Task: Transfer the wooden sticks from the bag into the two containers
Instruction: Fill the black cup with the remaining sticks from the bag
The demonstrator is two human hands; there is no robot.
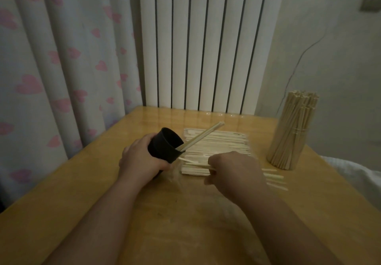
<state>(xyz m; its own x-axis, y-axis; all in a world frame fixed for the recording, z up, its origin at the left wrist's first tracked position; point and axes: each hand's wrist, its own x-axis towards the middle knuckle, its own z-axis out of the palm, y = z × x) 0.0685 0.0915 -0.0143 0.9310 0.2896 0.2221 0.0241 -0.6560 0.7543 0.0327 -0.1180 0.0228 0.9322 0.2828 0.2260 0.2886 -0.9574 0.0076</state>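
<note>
My left hand (140, 157) grips a black cup (165, 145), tilted with its mouth toward the right. One or two wooden sticks (203, 136) lean out of the cup's mouth. A flat layer of wooden sticks (218, 143) lies inside a clear plastic bag on the table, just right of the cup. My right hand (233, 169) is over the near edge of that layer and pinches a few sticks (198, 164) pointing left toward the cup. At the right stands a second container (288, 138), packed full of upright sticks.
The wooden table (165, 213) meets a white ribbed radiator (206, 48) at the back and a heart-patterned curtain (61, 68) at the left. A few loose sticks (274, 179) lie to the right of my right hand. White bedding (358, 174) borders the table's right edge.
</note>
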